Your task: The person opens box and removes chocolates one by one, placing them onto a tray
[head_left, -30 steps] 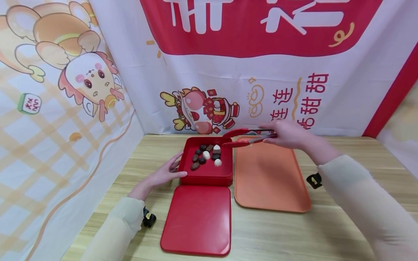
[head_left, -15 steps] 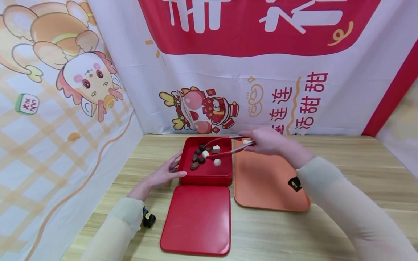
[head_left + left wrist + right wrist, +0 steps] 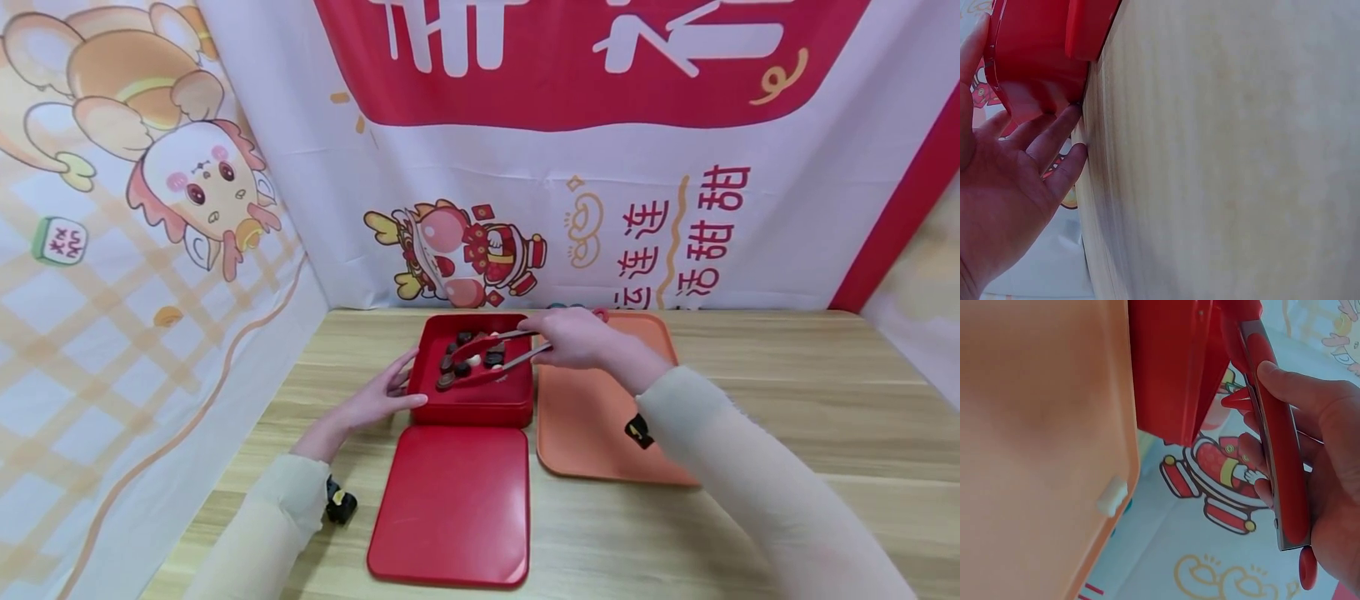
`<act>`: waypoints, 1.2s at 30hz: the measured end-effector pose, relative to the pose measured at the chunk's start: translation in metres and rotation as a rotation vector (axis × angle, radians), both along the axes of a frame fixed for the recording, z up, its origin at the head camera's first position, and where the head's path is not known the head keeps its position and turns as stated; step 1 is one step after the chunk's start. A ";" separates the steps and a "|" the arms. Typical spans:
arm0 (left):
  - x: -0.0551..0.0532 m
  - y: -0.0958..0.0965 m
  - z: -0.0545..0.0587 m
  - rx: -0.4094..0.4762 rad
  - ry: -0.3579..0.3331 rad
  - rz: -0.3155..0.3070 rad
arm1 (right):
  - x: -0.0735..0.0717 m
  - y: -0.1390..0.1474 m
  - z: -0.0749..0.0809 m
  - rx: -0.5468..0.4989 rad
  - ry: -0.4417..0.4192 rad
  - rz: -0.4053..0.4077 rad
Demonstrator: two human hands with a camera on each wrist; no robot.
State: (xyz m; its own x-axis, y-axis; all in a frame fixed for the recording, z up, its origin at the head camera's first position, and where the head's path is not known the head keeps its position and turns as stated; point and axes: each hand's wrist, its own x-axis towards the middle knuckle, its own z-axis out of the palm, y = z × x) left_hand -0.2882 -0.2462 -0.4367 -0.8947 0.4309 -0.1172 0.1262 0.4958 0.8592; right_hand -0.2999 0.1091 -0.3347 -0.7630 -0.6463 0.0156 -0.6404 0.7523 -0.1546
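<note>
A square red box (image 3: 474, 414) holds several dark, brown and white chocolates (image 3: 446, 381). My left hand (image 3: 381, 397) rests against the box's left side, fingers loosely extended; in the left wrist view its fingertips meet the red wall and the thumb is up by the rim. My right hand (image 3: 573, 337) grips a pair of red-tipped tongs (image 3: 1282, 456), thumb along one red handle. The tongs' arms stand spread over the chocolates, with their red tips near the left ones and partly covering the others.
An orange tray (image 3: 600, 450) lies right of the box, bearing a small white piece (image 3: 1112, 495) near its edge in the right wrist view. The red lid (image 3: 450, 508) lies flat in front of the box. A printed cloth (image 3: 450, 167) hangs behind the wooden table.
My right hand has moved left and slightly down, carrying the tongs from the box's right edge to over the chocolates on its left. The left hand has stayed at the box.
</note>
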 end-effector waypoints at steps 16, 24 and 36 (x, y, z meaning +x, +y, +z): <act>0.004 0.000 0.001 0.035 -0.006 -0.020 | -0.007 -0.023 -0.018 0.014 -0.027 0.039; 0.004 0.000 0.001 0.041 -0.006 -0.019 | -0.008 -0.031 -0.018 0.033 -0.041 0.043; 0.003 0.001 0.002 0.045 0.003 -0.024 | -0.008 -0.028 -0.015 0.028 -0.073 0.007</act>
State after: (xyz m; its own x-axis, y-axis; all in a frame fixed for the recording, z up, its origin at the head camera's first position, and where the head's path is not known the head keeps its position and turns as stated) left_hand -0.2850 -0.2456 -0.4343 -0.8844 0.4570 -0.0943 0.1405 0.4535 0.8801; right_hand -0.3084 0.0815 -0.3502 -0.7571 -0.6507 -0.0581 -0.6332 0.7528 -0.1797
